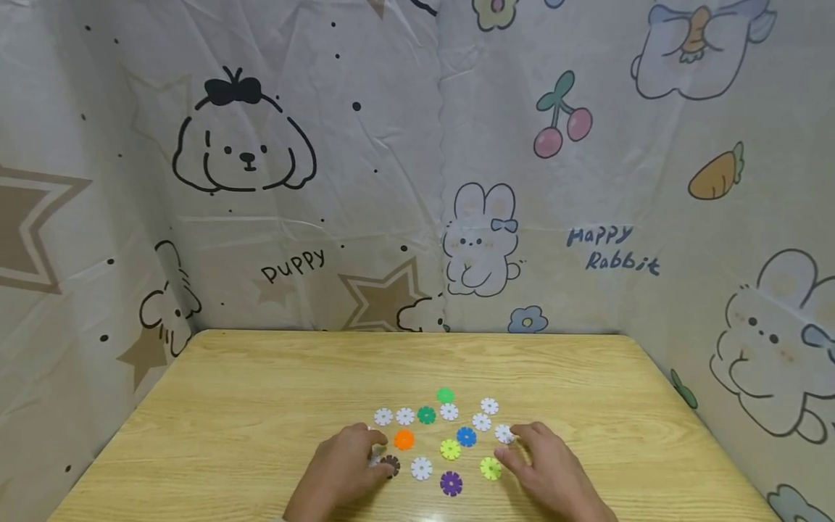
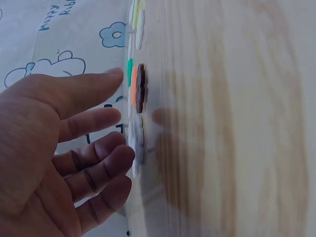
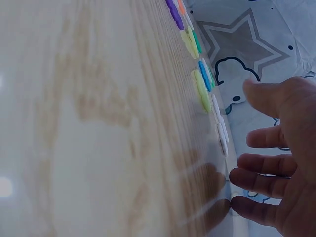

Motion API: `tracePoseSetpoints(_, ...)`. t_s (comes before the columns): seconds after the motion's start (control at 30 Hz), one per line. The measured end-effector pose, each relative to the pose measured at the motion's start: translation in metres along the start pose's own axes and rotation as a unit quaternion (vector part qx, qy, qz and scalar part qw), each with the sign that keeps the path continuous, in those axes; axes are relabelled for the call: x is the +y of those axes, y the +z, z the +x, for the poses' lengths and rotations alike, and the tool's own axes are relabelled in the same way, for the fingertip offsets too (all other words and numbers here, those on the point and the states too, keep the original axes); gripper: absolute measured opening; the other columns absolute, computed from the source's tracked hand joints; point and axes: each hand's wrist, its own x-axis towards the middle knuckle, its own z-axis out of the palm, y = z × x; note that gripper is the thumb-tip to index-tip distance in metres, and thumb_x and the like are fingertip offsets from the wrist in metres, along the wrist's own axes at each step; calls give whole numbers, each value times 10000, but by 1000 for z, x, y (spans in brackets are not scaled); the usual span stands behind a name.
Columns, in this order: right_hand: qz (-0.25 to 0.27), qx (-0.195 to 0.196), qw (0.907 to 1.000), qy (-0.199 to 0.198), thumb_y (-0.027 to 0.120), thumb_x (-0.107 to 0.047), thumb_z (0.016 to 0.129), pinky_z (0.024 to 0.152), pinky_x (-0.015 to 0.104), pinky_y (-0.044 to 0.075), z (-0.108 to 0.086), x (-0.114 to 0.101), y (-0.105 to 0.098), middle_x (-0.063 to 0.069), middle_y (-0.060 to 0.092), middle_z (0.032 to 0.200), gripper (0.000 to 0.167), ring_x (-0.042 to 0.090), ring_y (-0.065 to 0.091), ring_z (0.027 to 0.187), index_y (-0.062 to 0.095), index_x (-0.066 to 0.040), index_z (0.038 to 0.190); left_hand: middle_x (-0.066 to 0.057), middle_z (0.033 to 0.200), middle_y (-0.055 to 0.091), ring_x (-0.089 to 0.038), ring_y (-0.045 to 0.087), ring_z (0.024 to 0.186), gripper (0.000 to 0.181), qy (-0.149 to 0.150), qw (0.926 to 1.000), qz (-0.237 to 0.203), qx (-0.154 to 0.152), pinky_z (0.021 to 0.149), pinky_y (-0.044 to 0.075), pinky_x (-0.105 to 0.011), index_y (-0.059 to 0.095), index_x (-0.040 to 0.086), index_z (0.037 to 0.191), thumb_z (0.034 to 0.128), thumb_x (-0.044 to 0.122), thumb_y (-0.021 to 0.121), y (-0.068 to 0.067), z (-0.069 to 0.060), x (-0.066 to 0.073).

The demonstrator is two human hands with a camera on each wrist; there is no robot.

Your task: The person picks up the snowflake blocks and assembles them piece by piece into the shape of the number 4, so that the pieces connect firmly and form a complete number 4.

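Observation:
Several flat notched discs lie spread on the wooden table. My left hand [image 1: 346,467] hovers at the left of the group, fingers loosely bent and holding nothing. Its thumb is near a dark brown disc [image 1: 392,465], and white discs are partly hidden behind the fingers. On the other side, my right hand [image 1: 551,470] has relaxed, parted fingers with nothing between them. A white disc [image 1: 503,434] and a yellow-green disc [image 1: 491,468] are nearest to it. Between the hands lie an orange disc [image 1: 404,439], a blue disc [image 1: 466,436] and a purple disc [image 1: 451,483].
Toward the back of the group are a bright green disc [image 1: 446,395], a dark green disc [image 1: 426,415] and several white ones. The wooden table [image 1: 261,377] reaches back to a printed cloth [image 1: 378,217] that hangs behind it and along both sides.

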Motion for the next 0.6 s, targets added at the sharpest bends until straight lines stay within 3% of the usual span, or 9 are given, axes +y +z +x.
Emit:
tracePoseSetpoints(0.1, 5, 64, 10000, -40, 735, -359, 913, 871, 482, 517, -1, 0, 1, 53, 651, 1050, 406, 259, 635, 995, 689, -34, 1152, 40, 831, 574, -77, 463, 663, 358, -23, 9999, 98, 56, 582, 475, -339, 754, 89, 1058, 803, 335, 801, 4, 2, 1)
tracePoseSetpoints(0.23, -31, 133, 9998, -132, 776, -310, 880, 836, 449, 528, -2, 0, 3, 17, 648, 990, 352, 210, 635, 941, 707, -49, 1106, 43, 758, 513, -94, 426, 631, 224, -63, 9998, 176, -37, 532, 416, -300, 717, 131, 865, 807, 329, 804, 7, 3, 1)
tracePoseSetpoints(0.33, -83, 113, 9997, -194, 793, -294, 864, 822, 434, 531, -2, 0, 5, 9, 651, 981, 329, 193, 631, 925, 715, -57, 1079, 48, 708, 451, -103, 389, 609, 221, -75, 9998, 167, -120, 507, 354, -274, 641, 172, 752, 817, 313, 798, 9, 3, 1)
tracePoseSetpoints(0.5, -176, 95, 9994, -290, 799, -275, 857, 827, 428, 531, -1, -3, 6, 8, 656, 980, 304, 202, 637, 937, 723, -61, 1058, 58, 708, 447, -97, 385, 612, 213, -69, 9996, 245, -110, 506, 345, -273, 662, 165, 760, 814, 311, 808, 9, 5, 2)
tracePoseSetpoints(0.6, -216, 131, 9991, -341, 801, -265, 855, 826, 426, 531, 0, -4, 6, 3, 655, 971, 291, 203, 640, 936, 725, -62, 1048, 63, 744, 495, -83, 423, 636, 202, -85, 9996, 245, -72, 524, 391, -291, 729, 128, 839, 804, 306, 819, 8, 6, 3)
